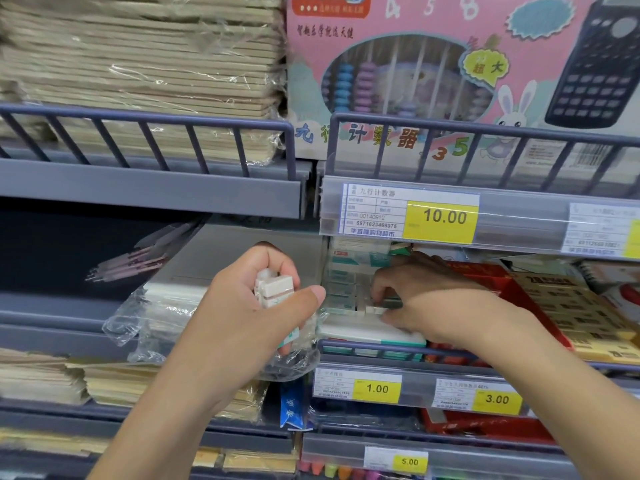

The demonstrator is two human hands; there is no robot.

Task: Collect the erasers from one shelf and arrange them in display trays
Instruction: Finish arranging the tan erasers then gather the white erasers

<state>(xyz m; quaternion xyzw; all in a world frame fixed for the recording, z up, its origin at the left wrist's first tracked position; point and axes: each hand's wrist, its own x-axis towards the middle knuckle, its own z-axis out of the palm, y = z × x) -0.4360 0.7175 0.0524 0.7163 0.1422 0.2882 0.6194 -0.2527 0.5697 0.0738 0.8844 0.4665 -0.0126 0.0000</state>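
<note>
The right hand (pixel 412 289) pinches an eraser (pixel 375 309) at the shelf's front rail (pixel 363 346), long axis along the rail; the left hand (pixel 256 306), just beside, grips collected erasers (pixel 275 287).

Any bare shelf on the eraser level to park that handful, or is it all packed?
Bare grey shelf behind the left hand, between the pens and the eraser tray. Crowded: the tray, where the right hand works, and the red boxes beside it. Plastic-wrapped stock fills the front left.
</note>
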